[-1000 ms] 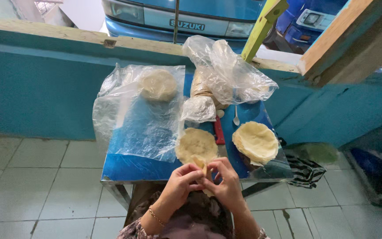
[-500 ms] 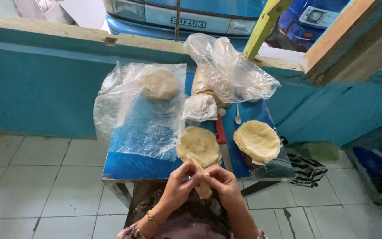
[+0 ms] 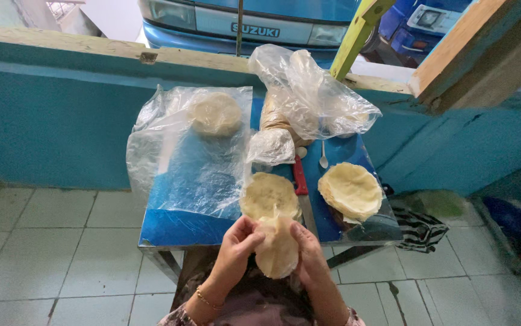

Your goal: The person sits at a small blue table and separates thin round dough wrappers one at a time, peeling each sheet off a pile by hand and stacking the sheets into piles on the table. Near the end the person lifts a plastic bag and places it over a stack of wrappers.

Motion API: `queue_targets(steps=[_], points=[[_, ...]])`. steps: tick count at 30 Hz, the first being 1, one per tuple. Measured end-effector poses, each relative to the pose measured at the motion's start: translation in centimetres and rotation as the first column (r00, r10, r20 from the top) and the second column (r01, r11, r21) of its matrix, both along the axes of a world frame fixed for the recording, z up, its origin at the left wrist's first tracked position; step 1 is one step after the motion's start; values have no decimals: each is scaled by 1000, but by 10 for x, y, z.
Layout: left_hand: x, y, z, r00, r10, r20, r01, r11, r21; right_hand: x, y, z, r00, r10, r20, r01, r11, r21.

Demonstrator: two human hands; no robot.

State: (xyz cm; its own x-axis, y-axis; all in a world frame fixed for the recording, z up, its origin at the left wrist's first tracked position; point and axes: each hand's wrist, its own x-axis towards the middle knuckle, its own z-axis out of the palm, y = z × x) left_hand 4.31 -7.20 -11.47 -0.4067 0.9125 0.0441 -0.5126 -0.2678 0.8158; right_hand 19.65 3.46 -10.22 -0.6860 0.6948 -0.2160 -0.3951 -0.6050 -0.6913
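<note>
Fingers of both hands (image 3: 272, 247) pinch a pale dough round (image 3: 277, 249).

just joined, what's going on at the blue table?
A person holds a thin round dough sheet in front of them, left hand and right hand gripping its edges. On the blue table lie another flat round, a stack of rounds, a red-handled knife, a white spoon and clear plastic bags, one spread flat with a dough piece under it.
</note>
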Motion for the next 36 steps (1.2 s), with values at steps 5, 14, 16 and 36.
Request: queue_targets(steps=[5,14,16,36], points=[[-2,-5,5,995,67,80,-69,997,21,14,3,-10,998,57,-34,-56,997,50],[29,-16,40,886,127,-446,-158,987,-33,13,0,-30,996,-26,-81,42,978,206],[29,-16,41,840,145,-523,-217,973,-79,14,-4,-29,999,-53,-12,54,969,242],[-5,-16,9,968,113,-225,-122,992,-24,5,0,-12,903,-398,162,240,780,578]])
